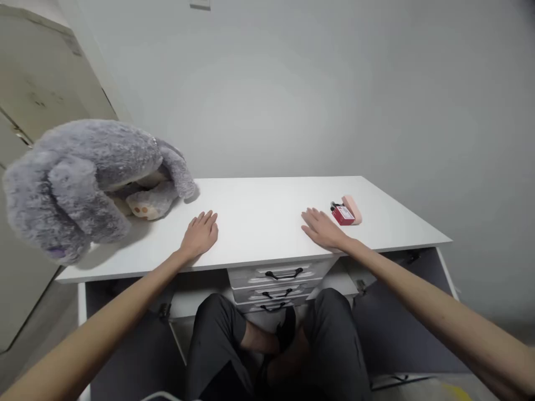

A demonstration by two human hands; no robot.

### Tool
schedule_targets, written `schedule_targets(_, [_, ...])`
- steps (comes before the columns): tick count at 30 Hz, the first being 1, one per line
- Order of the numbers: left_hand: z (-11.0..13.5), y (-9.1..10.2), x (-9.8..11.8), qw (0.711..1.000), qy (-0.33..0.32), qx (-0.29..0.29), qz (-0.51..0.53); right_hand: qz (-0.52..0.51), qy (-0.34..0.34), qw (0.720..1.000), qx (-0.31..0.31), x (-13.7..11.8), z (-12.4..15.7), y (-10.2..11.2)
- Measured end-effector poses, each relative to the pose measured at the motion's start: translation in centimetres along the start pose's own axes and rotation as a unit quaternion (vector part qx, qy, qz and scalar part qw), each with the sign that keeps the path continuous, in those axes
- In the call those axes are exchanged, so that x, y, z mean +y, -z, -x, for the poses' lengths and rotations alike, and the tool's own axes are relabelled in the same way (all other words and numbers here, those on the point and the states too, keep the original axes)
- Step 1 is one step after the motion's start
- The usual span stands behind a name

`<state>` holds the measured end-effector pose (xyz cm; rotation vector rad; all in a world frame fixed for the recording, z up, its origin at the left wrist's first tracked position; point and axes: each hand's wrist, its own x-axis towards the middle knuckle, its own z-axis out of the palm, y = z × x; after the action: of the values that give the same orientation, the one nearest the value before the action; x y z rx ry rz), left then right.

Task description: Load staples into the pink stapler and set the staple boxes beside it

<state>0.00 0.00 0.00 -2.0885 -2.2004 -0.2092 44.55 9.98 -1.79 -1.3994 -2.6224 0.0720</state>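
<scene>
My left hand (200, 233) lies flat, palm down, on the white desk top (259, 223), fingers stretched out and holding nothing. A big grey plush toy (87, 184) lies on the desk's left end, a little left of that hand. My right hand (321, 228) also rests flat and open on the desk, right of centre. Just beyond its fingertips lie a small red box (343, 214) and a pink block (353, 209), side by side, not touched.
Three stacked drawers with black handles (284, 274) sit under the desk's middle. My legs in dark trousers (276, 345) are tucked beneath. A plain white wall rises behind; a beige cabinet (37, 83) stands at the left.
</scene>
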Motion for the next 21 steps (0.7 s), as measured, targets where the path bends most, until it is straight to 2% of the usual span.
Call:
schedule_targets(3, [0.0, -0.1, -0.1, 1.0, -0.005, 0.007, -0.002, 0.028, 0.026, 0.995, 0.088, 2.3, 0.4, 2.3])
schedule_targets(6, [0.0, -0.2, -0.2, 1.0, -0.006, 0.011, 0.004, 0.016, -0.029, 0.984, 0.178, 5.5, 0.7, 4.1])
schedule_targets(8, [-0.1, -0.4, -0.3, 1.0, -0.006, 0.015, 0.009, -0.011, -0.071, 0.975, 0.211, 7.6, 1.0, 4.6])
schedule_targets(11, [-0.1, -0.6, -0.4, 1.0, -0.008, 0.023, 0.009, -0.083, -0.186, 0.948, 0.246, 9.8, 1.4, 4.1])
schedule_targets(15, [-0.1, -0.6, -0.5, 1.0, -0.013, 0.023, 0.01, -0.177, -0.32, 0.9, 0.238, 10.5, 1.9, 2.3])
schedule_targets(18, [0.0, -0.5, -0.3, 1.0, -0.014, 0.018, 0.01, -0.223, -0.362, 0.873, 0.237, 9.8, 2.2, 1.1])
schedule_targets(21, [0.1, -0.4, -0.2, 1.0, -0.013, 0.022, 0.014, -0.253, -0.361, 0.863, 0.248, 9.0, 2.5, 0.2])
